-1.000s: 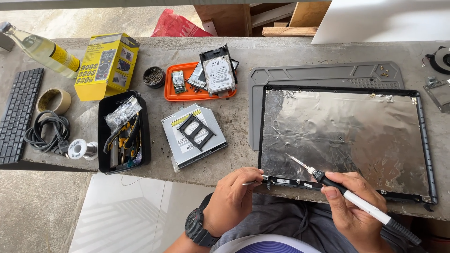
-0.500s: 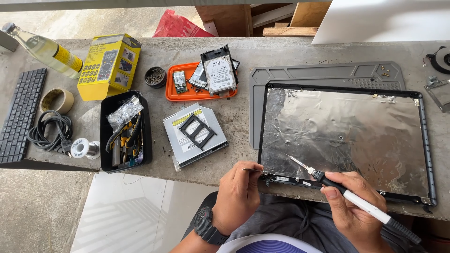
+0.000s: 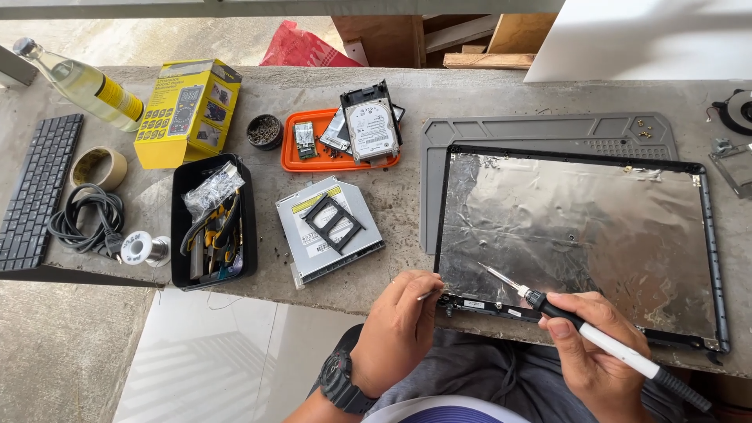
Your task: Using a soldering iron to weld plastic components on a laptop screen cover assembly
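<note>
A laptop screen lid (image 3: 580,235), black-framed and lined with crinkled silver foil, lies open side up on the concrete bench. My right hand (image 3: 603,352) grips a pen-shaped tool (image 3: 627,354) with a white handle and black collar. Its thin metal tip hovers over the foil near the lid's lower left. My left hand (image 3: 395,337) pinches a small thin metal piece (image 3: 427,295) just beside the lid's near left hinge corner (image 3: 454,301). A dark watch sits on my left wrist.
A grey work mat (image 3: 540,129) lies under the lid. To the left are an optical drive (image 3: 329,227), an orange tray (image 3: 294,157) with a hard drive (image 3: 368,129), a black tool bin (image 3: 184,184), a yellow box (image 3: 184,110), a bottle (image 3: 86,86), a keyboard (image 3: 35,196) and a cable coil (image 3: 86,223).
My left hand has crept a little up and right toward the lid's hinge corner, with the wrist turning slightly. The right hand and its tool have stayed where they were.
</note>
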